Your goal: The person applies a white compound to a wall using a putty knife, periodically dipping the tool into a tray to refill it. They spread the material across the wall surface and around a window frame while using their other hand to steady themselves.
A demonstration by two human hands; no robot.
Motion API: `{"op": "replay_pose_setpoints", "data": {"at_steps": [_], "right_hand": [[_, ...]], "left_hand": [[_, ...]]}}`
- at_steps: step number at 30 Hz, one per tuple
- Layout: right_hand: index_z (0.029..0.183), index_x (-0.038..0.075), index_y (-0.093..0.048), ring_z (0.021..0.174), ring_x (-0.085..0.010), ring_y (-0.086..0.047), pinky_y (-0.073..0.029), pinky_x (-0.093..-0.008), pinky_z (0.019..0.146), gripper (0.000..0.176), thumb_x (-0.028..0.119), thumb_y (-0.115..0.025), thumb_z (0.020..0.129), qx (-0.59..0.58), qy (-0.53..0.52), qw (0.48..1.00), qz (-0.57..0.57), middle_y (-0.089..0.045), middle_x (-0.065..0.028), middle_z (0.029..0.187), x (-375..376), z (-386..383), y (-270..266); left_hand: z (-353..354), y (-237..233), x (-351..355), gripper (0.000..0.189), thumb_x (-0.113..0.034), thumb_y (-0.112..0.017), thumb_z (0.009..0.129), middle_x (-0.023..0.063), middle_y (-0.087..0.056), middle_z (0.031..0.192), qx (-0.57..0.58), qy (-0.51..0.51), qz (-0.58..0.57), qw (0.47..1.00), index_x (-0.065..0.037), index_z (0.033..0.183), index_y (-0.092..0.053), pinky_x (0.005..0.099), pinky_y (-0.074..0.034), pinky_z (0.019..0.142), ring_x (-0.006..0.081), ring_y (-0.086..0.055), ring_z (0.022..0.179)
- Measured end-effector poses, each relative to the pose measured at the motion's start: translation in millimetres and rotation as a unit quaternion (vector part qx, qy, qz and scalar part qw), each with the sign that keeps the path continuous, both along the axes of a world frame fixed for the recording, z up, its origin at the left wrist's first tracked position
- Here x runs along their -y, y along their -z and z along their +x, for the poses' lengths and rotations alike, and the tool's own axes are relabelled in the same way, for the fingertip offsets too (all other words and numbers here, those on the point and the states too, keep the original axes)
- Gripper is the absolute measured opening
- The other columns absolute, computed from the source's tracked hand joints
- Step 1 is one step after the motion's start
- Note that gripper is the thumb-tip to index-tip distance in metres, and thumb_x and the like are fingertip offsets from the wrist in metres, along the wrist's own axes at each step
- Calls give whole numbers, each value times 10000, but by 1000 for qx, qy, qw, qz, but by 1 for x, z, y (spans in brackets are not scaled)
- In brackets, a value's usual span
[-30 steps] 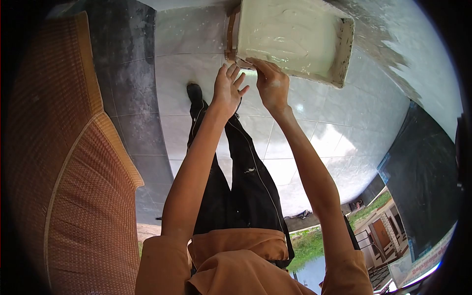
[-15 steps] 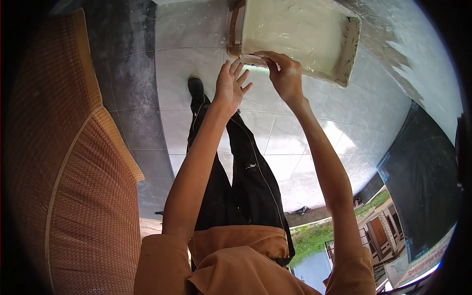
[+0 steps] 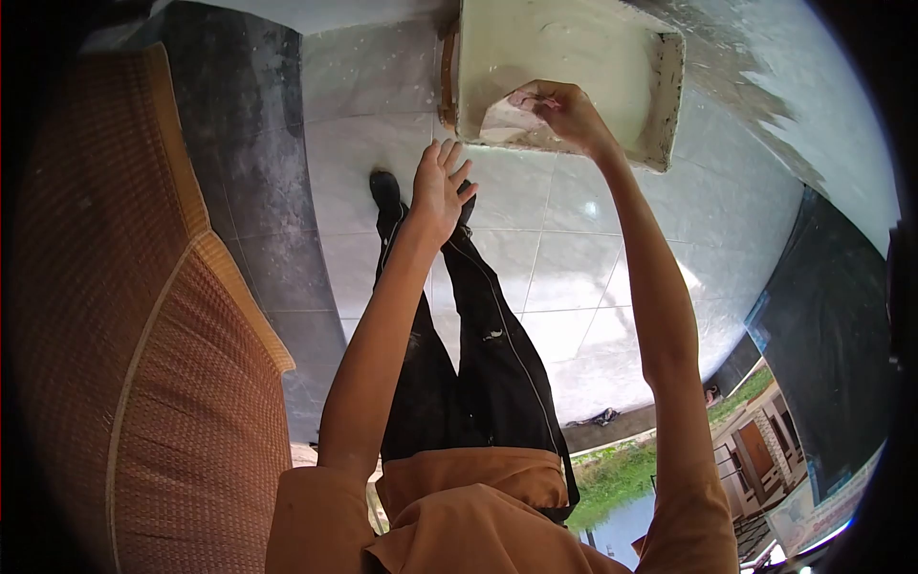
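Observation:
A shallow rectangular tub with pale, creamy wet paste inside sits at the top of the view. My right hand is over its near side, fingers pinched on a thin, flat, whitish piece with pink near the grip. The exact kind of this smeared piece is not clear. Below the tub's near left corner, my left hand is held palm up, fingers spread, with nothing in it.
Brown wooden frame parts show beside the tub. Grey floor tiles lie under my feet. A brown woven cover stands on the left, a black sheet on the right. The wall at upper right is patchy.
My right hand has lifted from the tub's near rim to over the paste, bringing the flat piece into view. My left hand has dropped slightly away from the tub.

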State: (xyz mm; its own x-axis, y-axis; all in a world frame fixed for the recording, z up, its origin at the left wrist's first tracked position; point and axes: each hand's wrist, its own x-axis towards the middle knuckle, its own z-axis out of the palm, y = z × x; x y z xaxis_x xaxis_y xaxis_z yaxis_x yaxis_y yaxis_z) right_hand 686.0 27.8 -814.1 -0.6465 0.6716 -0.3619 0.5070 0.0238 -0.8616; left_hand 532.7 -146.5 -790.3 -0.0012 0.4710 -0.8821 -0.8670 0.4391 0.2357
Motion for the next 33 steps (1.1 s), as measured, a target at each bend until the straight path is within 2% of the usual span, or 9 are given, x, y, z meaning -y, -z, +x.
{"op": "replay_pose_setpoints", "data": {"at_steps": [3,6,10,15,16,18,20,27,33], "right_hand": [[1237,37,-614,958,-84,-597,-491,-244,811,291,57,-579,949,33,29,990,-133,-667,3,1068,-17,13,-5],[1195,23,-627,750,-99,-560,-484,-255,687,282,80,-602,921,-83,247,930,-258,-610,-11,859,-8,23,-7],[1321,65,-509,778,-115,-577,-515,-277,715,361,31,-507,962,-203,326,872,-302,-604,-21,978,5,32,-35],[1399,92,-391,949,-200,-605,-539,-418,925,421,49,-485,991,-401,383,771,-313,-562,-76,1207,17,26,-102],[1422,98,-350,1072,-249,-573,-491,-495,1007,453,44,-481,991,-410,384,768,-307,-510,-85,1298,15,23,-111],[1451,121,-317,1170,-260,-517,-438,-514,1058,523,38,-513,972,-453,376,752,-296,-480,-76,1337,8,13,-140],[1491,151,-262,1319,-298,-416,-356,-549,1127,646,-22,-528,929,-500,380,724,-285,-416,-93,1416,4,2,-179],[1471,154,-290,1286,-314,-436,-416,-534,1087,661,-38,-559,898,-637,340,652,-230,-410,-89,1390,-22,-28,-300],[1471,158,-288,1251,-270,-445,-463,-426,1059,646,15,-594,920,-667,279,676,-141,-421,-101,1352,-25,-63,-423]], "left_hand": [[-6,-3,3,628,-468,-346,997,-3,-287,1570,-30,14,-27,999,-129,1520,-270,445,-283,1087,236,-312,1403],[-22,-10,8,621,-470,-383,982,-27,-321,1552,-48,17,-38,998,-154,1510,-300,435,-299,1066,229,-348,1369],[-39,-28,-2,609,-462,-398,975,-28,-338,1547,-73,24,-23,997,-167,1502,-315,444,-283,1077,240,-328,1392],[-61,-74,-20,624,-455,-393,976,-15,-327,1556,-104,31,34,994,-145,1509,-296,463,-224,1126,259,-295,1419],[-67,-85,-25,618,-448,-385,981,1,-324,1558,-113,41,49,992,-143,1511,-292,462,-218,1127,262,-282,1427],[-80,-109,-36,623,-448,-389,982,8,-323,1560,-132,49,77,987,-141,1514,-283,465,-216,1128,262,-276,1432],[-91,-137,-50,630,-448,-394,983,15,-323,1561,-151,56,105,981,-138,1518,-274,468,-214,1129,262,-270,1436],[-127,-291,-102,591,-462,-335,1019,69,-327,1559,-390,106,237,884,-120,1501,-331,445,-255,1123,273,-297,1431],[-165,-421,-112,567,-433,-391,1004,94,-364,1535,-520,71,336,782,-104,1466,-405,415,-280,1101,264,-301,1428]]}}
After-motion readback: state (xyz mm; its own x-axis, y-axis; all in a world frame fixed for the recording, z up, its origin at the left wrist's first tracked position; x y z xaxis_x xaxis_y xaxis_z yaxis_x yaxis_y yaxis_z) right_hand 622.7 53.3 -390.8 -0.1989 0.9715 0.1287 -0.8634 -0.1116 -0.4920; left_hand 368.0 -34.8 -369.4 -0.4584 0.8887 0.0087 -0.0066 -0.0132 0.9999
